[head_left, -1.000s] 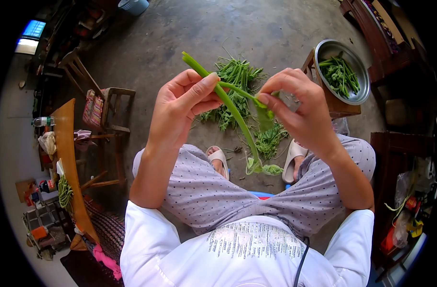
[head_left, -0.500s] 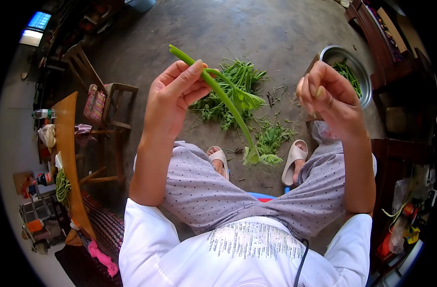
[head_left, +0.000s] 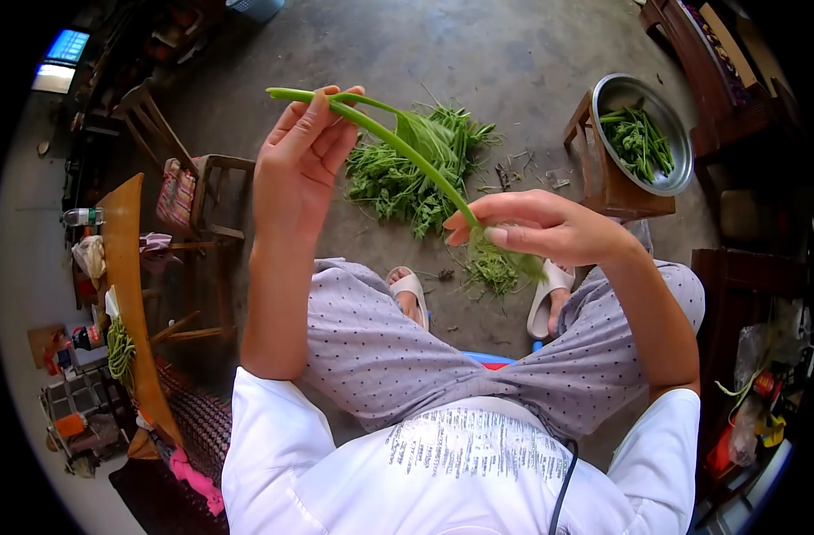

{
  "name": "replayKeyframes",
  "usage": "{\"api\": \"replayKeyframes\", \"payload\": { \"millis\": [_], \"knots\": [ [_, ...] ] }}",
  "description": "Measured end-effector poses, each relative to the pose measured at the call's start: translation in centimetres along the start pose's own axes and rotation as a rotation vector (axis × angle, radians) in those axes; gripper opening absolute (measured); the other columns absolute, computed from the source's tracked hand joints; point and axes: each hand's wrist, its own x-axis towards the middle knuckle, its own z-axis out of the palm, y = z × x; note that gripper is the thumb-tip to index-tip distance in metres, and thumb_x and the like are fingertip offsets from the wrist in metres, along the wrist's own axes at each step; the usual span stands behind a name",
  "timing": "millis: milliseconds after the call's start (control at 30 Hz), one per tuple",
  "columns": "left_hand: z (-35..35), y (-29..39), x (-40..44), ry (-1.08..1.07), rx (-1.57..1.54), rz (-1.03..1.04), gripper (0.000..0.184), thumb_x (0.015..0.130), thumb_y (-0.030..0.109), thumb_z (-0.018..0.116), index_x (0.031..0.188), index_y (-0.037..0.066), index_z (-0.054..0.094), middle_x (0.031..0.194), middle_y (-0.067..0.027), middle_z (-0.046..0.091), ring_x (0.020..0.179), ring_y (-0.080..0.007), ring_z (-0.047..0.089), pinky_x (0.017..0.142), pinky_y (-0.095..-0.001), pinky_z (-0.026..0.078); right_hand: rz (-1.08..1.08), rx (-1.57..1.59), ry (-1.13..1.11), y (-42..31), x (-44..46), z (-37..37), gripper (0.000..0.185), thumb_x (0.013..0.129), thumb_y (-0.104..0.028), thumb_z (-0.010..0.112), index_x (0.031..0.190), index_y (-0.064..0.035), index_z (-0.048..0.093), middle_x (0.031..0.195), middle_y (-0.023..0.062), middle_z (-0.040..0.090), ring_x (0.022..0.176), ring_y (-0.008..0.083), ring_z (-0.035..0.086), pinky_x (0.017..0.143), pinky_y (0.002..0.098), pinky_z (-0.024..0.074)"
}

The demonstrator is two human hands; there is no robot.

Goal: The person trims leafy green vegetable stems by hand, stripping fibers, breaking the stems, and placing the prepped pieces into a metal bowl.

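Observation:
A long green stem [head_left: 405,150] with a leafy side shoot slants between my two hands. My left hand [head_left: 304,147] pinches its thick upper end between thumb and fingers. Around the lower end, where pale leaves hang, my right hand [head_left: 541,227] has its thumb and fingers closed. Below the stem, a heap of leafy green stalks [head_left: 425,192] lies on the floor. Beside it is a smaller pile of trimmings [head_left: 494,270], partly behind the held leaves.
At the right, a metal basin [head_left: 683,165] with green stems rests on a wooden stool [head_left: 625,196]. A wooden chair [head_left: 202,183] and a table [head_left: 126,267] stand at the left. Slippered feet are below the hands.
My right hand, away from the stem half a second ago, has come back left and taken hold of its lower end. My left hand has moved up and left, and the stem lies flatter.

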Motion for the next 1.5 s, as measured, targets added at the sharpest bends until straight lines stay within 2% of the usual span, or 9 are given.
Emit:
{"api": "replayKeyframes", "payload": {
  "millis": [67, 267, 333, 400, 467, 600, 700, 1000, 1500],
  "knots": [
    [-0.3, 0.1, 0.3, 0.031, -0.018, 0.014, 0.022, 0.093, 0.014, 0.057, 0.109, -0.001, 0.059, 0.112, -0.0192, 0.063, 0.096, -0.0177, 0.065, 0.082, -0.0244, 0.055, 0.109, 0.299, 0.03, 0.2, 0.3, 0.2, 0.03, 0.097, -0.018, 0.051, 0.12, 0.0001, 0.057, 0.106, 0.0086, 0.064, 0.103, 0.0158, 0.059, 0.091, 0.0286, 0.0445],
    [-1.3, -0.4, 1.0, 0.092, 0.126, -0.009, 0.031, 0.094, 0.013, 0.055, 0.12, -0.003, 0.051, 0.123, -0.0215, 0.056, 0.113, -0.0245, 0.058, 0.096, -0.0305, 0.049, 0.154, 0.221, 0.216, -0.5, 0.0, 0.3, 0.024, 0.096, -0.016, 0.054, 0.111, 0.0012, 0.062, 0.092, 0.0038, 0.062, 0.075, 0.0082, 0.054, 0.064, 0.0216, 0.0421],
    [-1.0, -1.7, 1.5, 0.354, 0.765, 0.462, 0.038, 0.092, 0.019, 0.06, 0.123, 0.0, 0.05, 0.12, -0.0184, 0.058, 0.118, -0.0258, 0.053, 0.104, -0.0352, 0.041, 0.16, 0.103, 0.288, -1.0, -0.1, 0.5, 0.022, 0.095, -0.013, 0.055, 0.109, 0.0009, 0.063, 0.088, 0.0034, 0.061, 0.071, 0.0079, 0.052, 0.06, 0.0222, 0.0403],
    [0.6, -1.2, 0.5, 0.341, 0.924, 0.614, 0.037, 0.089, 0.023, 0.065, 0.12, 0.004, 0.054, 0.114, -0.0142, 0.061, 0.12, -0.0245, 0.049, 0.106, -0.0377, 0.035, 0.043, -0.331, 0.383, -2.2, -0.3, 0.6, 0.018, 0.09, -0.008, 0.06, 0.106, 0.0008, 0.063, 0.082, 0.0053, 0.058, 0.07, 0.0119, 0.053, 0.06, 0.0248, 0.0409],
    [1.4, -1.1, -0.3, -0.197, 1.439, 0.891, 0.032, 0.087, 0.022, 0.066, 0.113, 0.006, 0.059, 0.106, -0.0115, 0.064, 0.114, -0.0249, 0.054, 0.106, -0.038, 0.034, 0.012, -0.427, 0.425, -2.6, -0.2, 1.1, 0.017, 0.087, -0.006, 0.061, 0.103, 0.0007, 0.063, 0.083, 0.0089, 0.059, 0.071, 0.0195, 0.056, 0.063, 0.029, 0.0437],
    [3.4, -3.6, -2.5, -0.519, 1.382, 0.649, 0.024, 0.086, 0.018, 0.066, 0.106, 0.005, 0.063, 0.096, -0.0118, 0.065, 0.098, -0.0258, 0.061, 0.094, -0.035, 0.043, -0.077, -0.685, 0.53, -3.3, 0.1, 1.5, 0.014, 0.081, -0.002, 0.062, 0.095, -0.0002, 0.06, 0.086, 0.0134, 0.06, 0.079, 0.0332, 0.058, 0.07, 0.0387, 0.0465],
    [3.6, -4.9, -2.9, -0.489, 1.215, 0.527, 0.014, 0.086, 0.004, 0.062, 0.1, 0.001, 0.063, 0.082, -0.0132, 0.061, 0.068, -0.0246, 0.061, 0.059, -0.0324, 0.047, -0.149, -0.759, 0.633, -3.4, 0.1, 1.6, 0.014, 0.08, -0.002, 0.063, 0.092, -0.0012, 0.056, 0.086, 0.0133, 0.059, 0.083, 0.0335, 0.057, 0.072, 0.0402, 0.0458],
    [4.3, -4.3, -3.1, -0.317, 1.232, 0.773, 0.018, 0.074, 0.005, 0.075, 0.091, 0.003, 0.07, 0.076, -0.007, 0.063, 0.059, -0.0143, 0.06, 0.049, -0.0238, 0.046, -0.25, -0.868, 0.706, -4.3, 0.1, 1.7, 0.015, 0.076, 0.0, 0.067, 0.086, -0.0019, 0.055, 0.079, 0.0103, 0.058, 0.074, 0.0298, 0.056, 0.067, 0.0376, 0.0453],
    [5.8, -4.6, -3.5, -0.112, 1.09, 0.938, 0.016, 0.072, 0.006, 0.074, 0.086, 0.005, 0.067, 0.062, -0.0054, 0.058, 0.049, -0.0183, 0.055, 0.043, -0.0282, 0.043, -0.417, -1.108, 0.885, -4.2, 1.4, 3.8, 0.019, 0.071, 0.0, 0.07, 0.086, -0.0042, 0.059, 0.079, 0.007, 0.06, 0.07, 0.0242, 0.056, 0.064, 0.0343, 0.0443]
  ]
}}
